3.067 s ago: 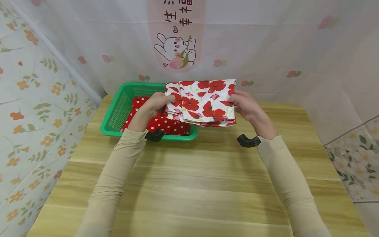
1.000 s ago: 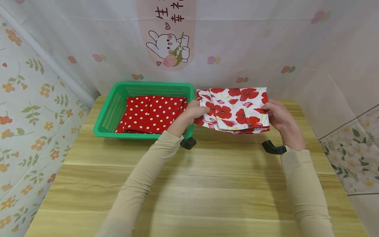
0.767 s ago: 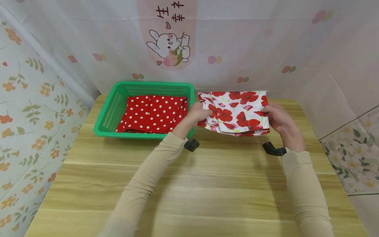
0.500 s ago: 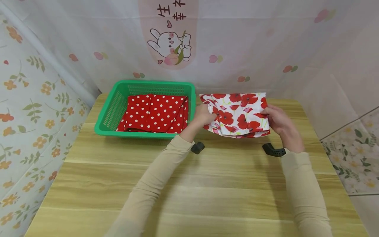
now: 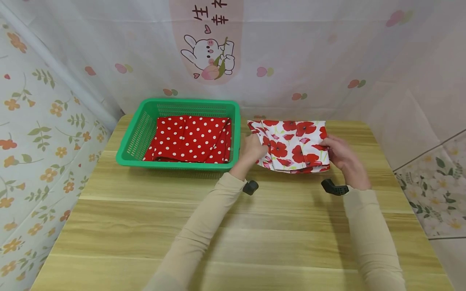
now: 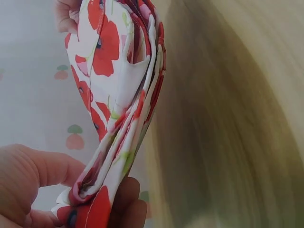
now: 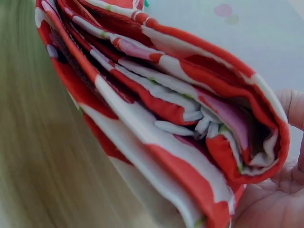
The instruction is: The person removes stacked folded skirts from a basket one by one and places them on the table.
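Both hands hold a folded poppy-print cloth [image 5: 293, 145], white with red flowers, at the far right part of the wooden bench [image 5: 233, 226], just to the right of a green basket [image 5: 138, 137]. The left hand [image 5: 252, 150] pinches the cloth's left edge, thumb on one side and fingers on the other; the left wrist view shows the layered fold squeezed between thumb and fingers [image 6: 130, 204]. The right hand [image 5: 340, 153] grips the right edge, fingers curled round the stacked folds; in the right wrist view the thick bundle of layers [image 7: 166, 123] sits against the palm [image 7: 270, 199]. The cloth looks low over the bench, front edge near the surface; cannot tell if it touches. Apart from the basket, not over it.

Inside the basket lies a red cloth with white polka dots [image 5: 189, 139], folded flat, filling most of the bottom. Both forearms wear beige sleeves [image 5: 204, 234], each with a black wrist mount [image 5: 250, 187]. Behind the bench hangs a pale curtain with a cartoon rabbit print [image 5: 209, 56]; floral fabric covers the left wall [image 5: 43, 121].
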Demonstrator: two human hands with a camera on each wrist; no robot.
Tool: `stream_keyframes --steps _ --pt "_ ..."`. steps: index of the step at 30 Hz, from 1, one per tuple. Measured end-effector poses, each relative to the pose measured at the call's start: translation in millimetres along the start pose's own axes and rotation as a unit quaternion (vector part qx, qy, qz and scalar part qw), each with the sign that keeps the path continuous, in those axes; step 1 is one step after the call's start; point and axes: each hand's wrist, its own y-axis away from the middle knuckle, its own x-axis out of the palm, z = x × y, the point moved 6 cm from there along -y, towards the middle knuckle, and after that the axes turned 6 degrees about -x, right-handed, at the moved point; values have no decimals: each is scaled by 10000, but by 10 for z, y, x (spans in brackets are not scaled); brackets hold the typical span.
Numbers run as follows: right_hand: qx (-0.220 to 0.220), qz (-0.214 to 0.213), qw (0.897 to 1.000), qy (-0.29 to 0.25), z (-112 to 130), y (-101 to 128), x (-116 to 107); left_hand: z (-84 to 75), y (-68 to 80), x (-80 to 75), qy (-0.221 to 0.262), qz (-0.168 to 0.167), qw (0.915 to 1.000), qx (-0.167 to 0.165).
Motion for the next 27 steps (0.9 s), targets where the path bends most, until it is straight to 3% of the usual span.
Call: stream_keyframes --steps 6,11,20,27 --pt "80 53 10000 -15 -114 -41 -55 63 -26 84 149 -94 9997 -163" --pt "81 -160 9998 122 -189 -63 -109 117 -37 141 209 -311 9990 -237" --pt "203 -341 9992 -4 -307 -99 -160 238 -64 268 552 -339 9952 -728" --pt "419 -663 9966 235 -397 -121 -198 320 -119 350 598 -321 9952 -704"
